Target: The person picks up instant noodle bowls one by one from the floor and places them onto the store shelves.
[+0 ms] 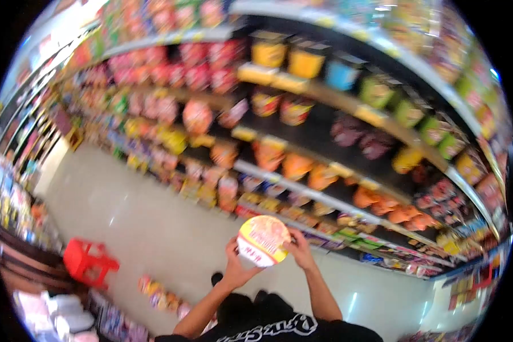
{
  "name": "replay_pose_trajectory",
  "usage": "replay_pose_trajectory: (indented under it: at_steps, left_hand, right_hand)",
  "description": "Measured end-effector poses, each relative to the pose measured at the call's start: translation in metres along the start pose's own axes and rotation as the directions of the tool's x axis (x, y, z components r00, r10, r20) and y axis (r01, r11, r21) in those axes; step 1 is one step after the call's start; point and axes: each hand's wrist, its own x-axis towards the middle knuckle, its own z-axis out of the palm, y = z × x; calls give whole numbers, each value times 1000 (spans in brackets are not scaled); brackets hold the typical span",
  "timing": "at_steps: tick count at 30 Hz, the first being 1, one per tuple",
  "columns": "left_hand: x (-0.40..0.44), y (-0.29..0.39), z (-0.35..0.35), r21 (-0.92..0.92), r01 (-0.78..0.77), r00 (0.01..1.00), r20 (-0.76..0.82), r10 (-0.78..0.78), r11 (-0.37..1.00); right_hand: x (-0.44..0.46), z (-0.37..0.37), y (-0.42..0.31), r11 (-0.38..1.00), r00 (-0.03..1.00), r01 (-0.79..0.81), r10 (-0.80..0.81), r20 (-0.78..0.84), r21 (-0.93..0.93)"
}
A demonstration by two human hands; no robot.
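Observation:
A round tub with a yellow, white and orange lid (263,240) is held up in front of my body, lid facing the camera. My left hand (237,266) grips its lower left side. On its right edge, my right hand (299,249) has its fingers wrapped round the rim. Printing on the lid is blurred. Beyond the tub stand shelves of packaged goods, with orange packs (297,166) on a middle shelf.
A red plastic stool (89,262) stands on the pale floor (137,211) at the left. Colourful packs (161,297) lie low near my legs. Yellow tubs (306,61) and a blue tub (342,72) sit on an upper shelf. More shelving lines the far left.

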Motion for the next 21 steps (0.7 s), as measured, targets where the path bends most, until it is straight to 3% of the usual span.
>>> replay_pose_trajectory:
  at_steps: [1, 4, 6, 7, 8, 10, 13, 17, 18, 20, 21]
  left_hand:
    - [19, 24, 22, -47, -7, 1000, 19, 7, 999]
    - [66, 77, 78, -46, -209, 975, 64, 212, 977]
    - [91, 113, 116, -229, -198, 959, 158, 237, 953]
    - [107, 127, 132, -316, -176, 947, 203, 248, 932]
    - [125, 136, 149, -332, -283, 909, 207, 362, 900]
    - [157, 169, 177, -352, -354, 855, 253, 452, 866]
    - [204, 221, 221, -449, -403, 790, 270, 551, 797]
    - [259, 292, 281, -554, -469, 702, 237, 671, 688]
    - [271, 312, 296, -624, -414, 693, 256, 674, 663]
    - [300, 346, 326, -588, -549, 615, 198, 763, 594]
    - [314, 362, 343, -594, -571, 588, 185, 787, 566]
  right_hand:
    - [-7, -24, -17, 998, 998, 50, -49, -27, 48]
    - [-26, -83, -104, 929, 956, 282, -293, -10, -238]
    - [-42, -120, -160, 790, 899, 387, -439, 2, -476]
    - [-46, -136, -176, 765, 874, 407, -486, -33, -499]
    - [-52, -150, -200, 686, 854, 395, -519, -30, -611]
    - [-61, -178, -239, 572, 830, 343, -556, -44, -745]
    - [-62, -216, -288, 483, 738, 365, -672, -70, -796]
    - [-62, -265, -356, 276, 624, 260, -779, -57, -925]
    - [-59, -282, -371, 297, 599, 290, -798, -70, -910]
    - [-54, -313, -403, 202, 485, 314, -874, -26, -928]
    - [-53, -327, -418, 229, 437, 337, -897, -64, -913]
